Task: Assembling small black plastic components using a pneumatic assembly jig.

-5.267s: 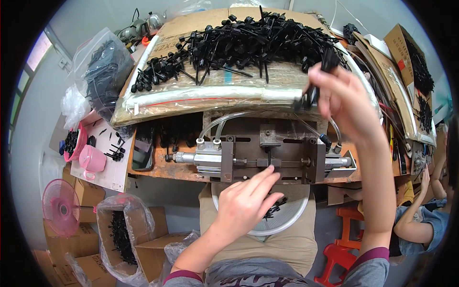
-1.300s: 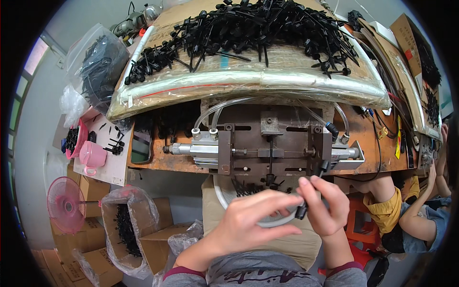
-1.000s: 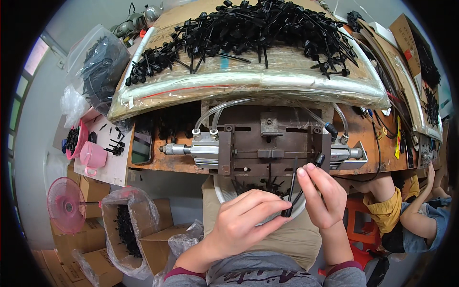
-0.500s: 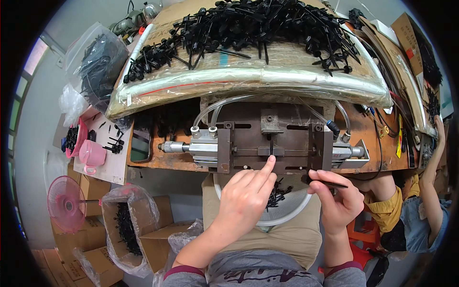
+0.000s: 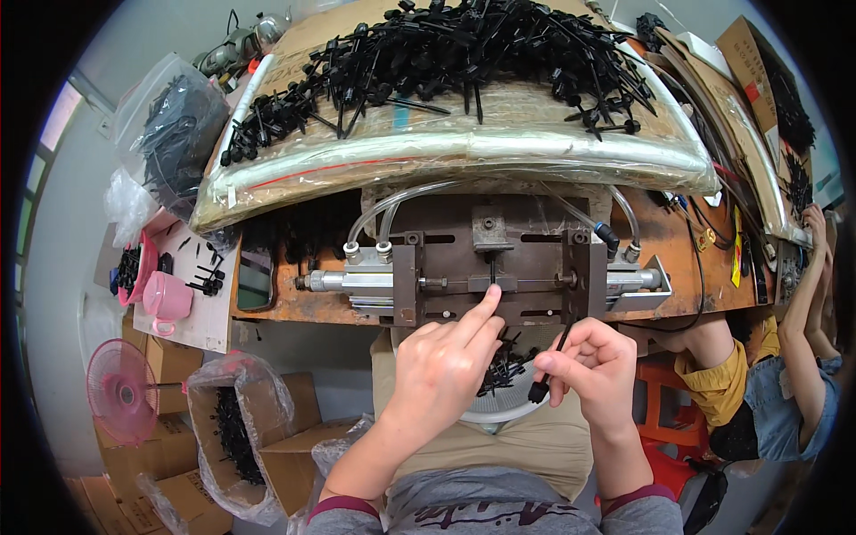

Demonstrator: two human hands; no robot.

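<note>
My left hand (image 5: 441,361) reaches over the front of a brown metal fixture (image 5: 455,214). Its index finger is stretched out, the tip at the small grey block (image 5: 492,283) in the middle, where a thin black piece (image 5: 492,259) stands; the other fingers are loosely bent and grip nothing visible. In my right hand (image 5: 593,370), thumb and fingers pinch a slim black plastic pin with a knobbed head (image 5: 539,390). The pin slants, head low and stem up toward the fixture's right post. Beneath both hands, a white round basket (image 5: 508,414) holds several black pins (image 5: 504,366).
Air cylinders (image 5: 367,283) with clear hoses flank the fixture. Behind it, a plastic-wrapped cardboard tray (image 5: 428,147) carries a heap of black pins (image 5: 446,53). A pink mug (image 5: 167,296), pink fan (image 5: 123,390) and lined carton (image 5: 236,428) stand left. Another person's arm (image 5: 802,312) is at right.
My right hand has moved left and turned the pin from lying sideways to a steep slant with its head low. My left fingertip stays at the block. The whole view has shifted slightly.
</note>
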